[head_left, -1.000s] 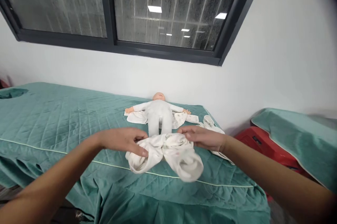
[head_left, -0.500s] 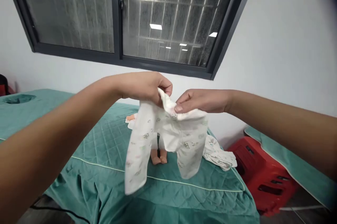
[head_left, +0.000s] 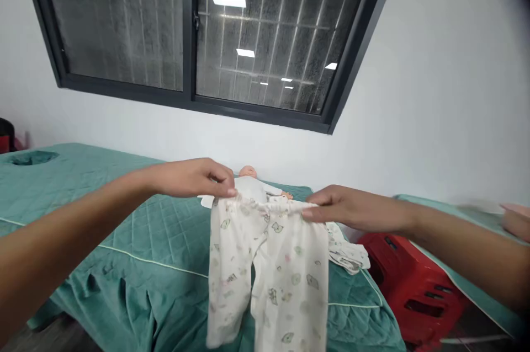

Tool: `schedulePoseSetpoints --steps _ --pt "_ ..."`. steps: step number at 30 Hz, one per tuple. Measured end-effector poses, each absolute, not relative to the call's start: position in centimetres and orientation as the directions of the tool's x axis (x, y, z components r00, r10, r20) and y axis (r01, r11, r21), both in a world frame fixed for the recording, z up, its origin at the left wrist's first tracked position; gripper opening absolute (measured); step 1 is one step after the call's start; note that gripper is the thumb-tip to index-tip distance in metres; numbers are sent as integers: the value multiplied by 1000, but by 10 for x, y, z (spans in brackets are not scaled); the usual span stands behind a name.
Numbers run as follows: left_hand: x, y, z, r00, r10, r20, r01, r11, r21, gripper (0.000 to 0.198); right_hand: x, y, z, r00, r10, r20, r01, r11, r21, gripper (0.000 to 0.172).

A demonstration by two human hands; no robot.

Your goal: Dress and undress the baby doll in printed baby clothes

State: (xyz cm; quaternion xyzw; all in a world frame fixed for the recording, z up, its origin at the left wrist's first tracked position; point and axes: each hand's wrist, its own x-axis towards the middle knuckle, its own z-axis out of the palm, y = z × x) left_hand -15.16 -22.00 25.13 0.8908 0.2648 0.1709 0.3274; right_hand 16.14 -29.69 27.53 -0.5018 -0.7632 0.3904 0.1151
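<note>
Small white printed pants (head_left: 285, 264) hang upright between my hands, the waistband stretched at the top and both legs hanging down. My left hand (head_left: 207, 178) pinches the waistband's left end. At the right end my right hand (head_left: 337, 207) grips it between thumb and fingers. Behind the pants a baby doll (head_left: 250, 186) in a white top lies on the green quilted bed cover (head_left: 165, 230); its head and one hand show, while its legs are hidden by the pants. Folded white printed clothing (head_left: 348, 252) rests on the bed, right of the pants.
A red plastic stool (head_left: 414, 291) stands at the bed's right side. Beyond it is another green-covered surface (head_left: 476, 264), with a partly visible skin-toned shape at the far right. A dark-framed window (head_left: 256, 106) is in the wall behind the bed.
My hands have moved apart and lower, spreading the waistband that was bunched between them. The pants now hang flatter, and the doll's head has come into view.
</note>
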Motion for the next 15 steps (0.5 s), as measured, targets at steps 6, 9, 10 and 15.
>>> schedulePoseSetpoints --steps 6,9,10,15 --pt "-136 -174 244 142 693 706 299 -710 637 35 93 -239 246 -472 857 206 295 373 -880 33" --pt "-134 -163 252 -92 545 834 262 -794 548 28 60 -209 244 -496 782 379 186 521 -833 35" --pt "-136 -162 252 -113 504 856 252 -819 515 27 52 -202 240 -505 759 411 166 552 -817 37" --pt "-155 -154 201 57 596 801 170 -796 581 33 36 -203 172 -498 796 344 259 515 -817 51"
